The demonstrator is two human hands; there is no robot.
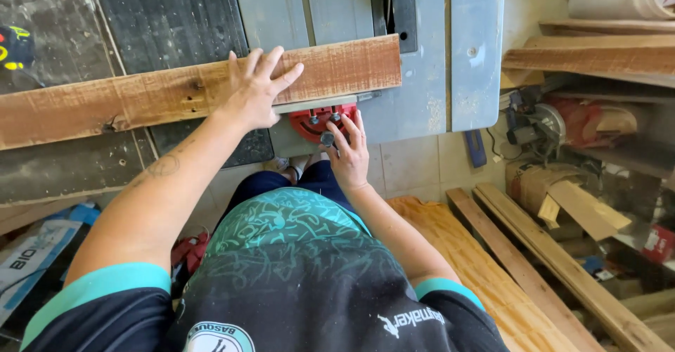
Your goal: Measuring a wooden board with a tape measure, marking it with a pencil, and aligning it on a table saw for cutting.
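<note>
**Hands on the board and the mitre gauge at the table saw**

Nearest us, our right hand (348,151) has its fingers (344,128) clenched on the dark knob of the red mitre gauge (314,121), at the near edge of the grey saw table (429,99). Just beyond it, our left hand (254,88) lies flat, fingers released and spread, pressing the long reddish plank (140,99) against the gauge fence. The plank runs across the table, its right end stopping near the blade slot (387,4).

We judge the long left overhang risky: its weight could pivot the plank off the fence and bind at the blade. The flat hand could also slip forward.

The blade itself is hard to make out in the dark slot. Our body hides the floor beneath. Loose boards (555,260) lie to the right, some cut off by the frame.
</note>
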